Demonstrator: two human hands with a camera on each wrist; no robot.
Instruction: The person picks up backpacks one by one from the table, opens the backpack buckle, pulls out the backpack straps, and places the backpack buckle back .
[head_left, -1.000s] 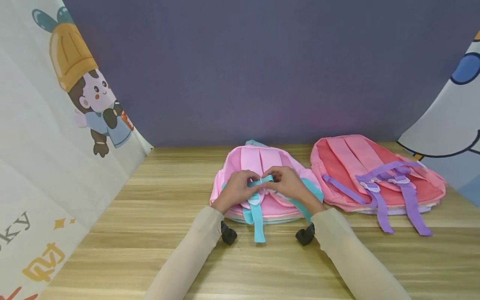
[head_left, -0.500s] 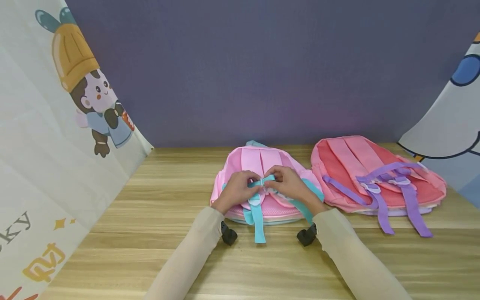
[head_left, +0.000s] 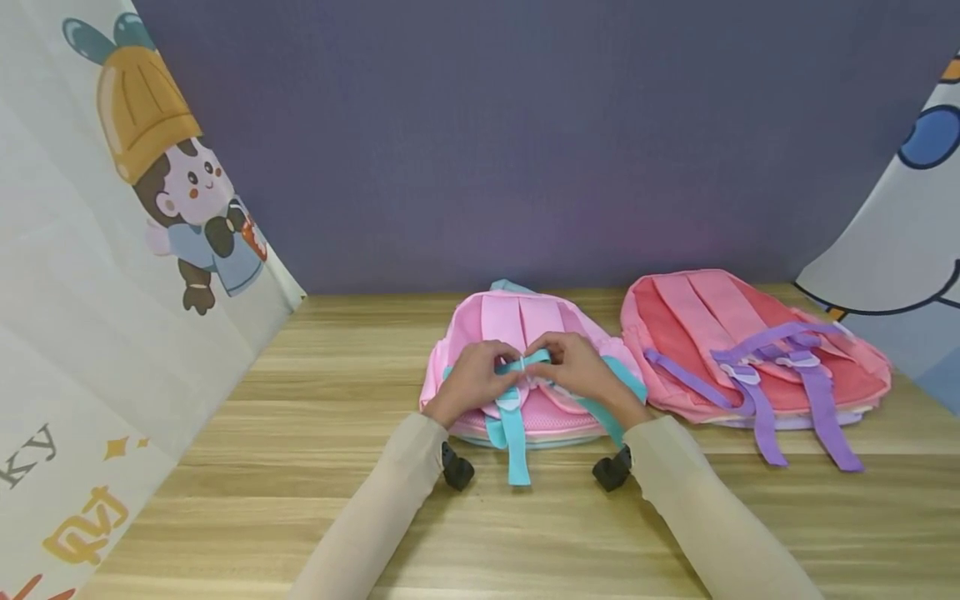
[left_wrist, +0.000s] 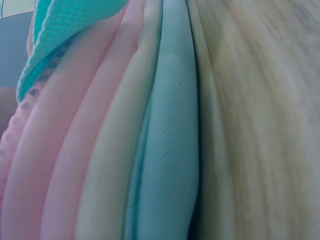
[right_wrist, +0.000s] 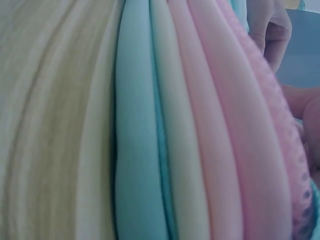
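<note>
A pink backpack (head_left: 465, 321) with teal trim lies on the table, its shoulder straps facing up. Above its middle, my left hand (head_left: 474, 377) pinches one side of a teal strap (head_left: 536, 357) with a small whitish buckle (head_left: 522, 364) on it. From the other side my right hand (head_left: 573, 367) pinches the same strap near the buckle. Another teal strap end (head_left: 517, 450) hangs over the front edge. Both wrist views are mostly filled by the layered pink, cream and teal side of the backpack (left_wrist: 170, 125); fingers (right_wrist: 275, 30) show at the right wrist view's upper right.
To the right lies a coral-pink backpack (head_left: 675, 333) with loose purple straps (head_left: 821, 412), touching or nearly touching the first one. Both rest on a wood-grain table (head_left: 300, 433). A dark wall panel (head_left: 480, 150) stands behind, and a printed curtain (head_left: 75, 250) hangs at left.
Both hands stay almost in place on the teal strap. The right fingers shift only slightly around the buckle, and the camera view sways a little.
</note>
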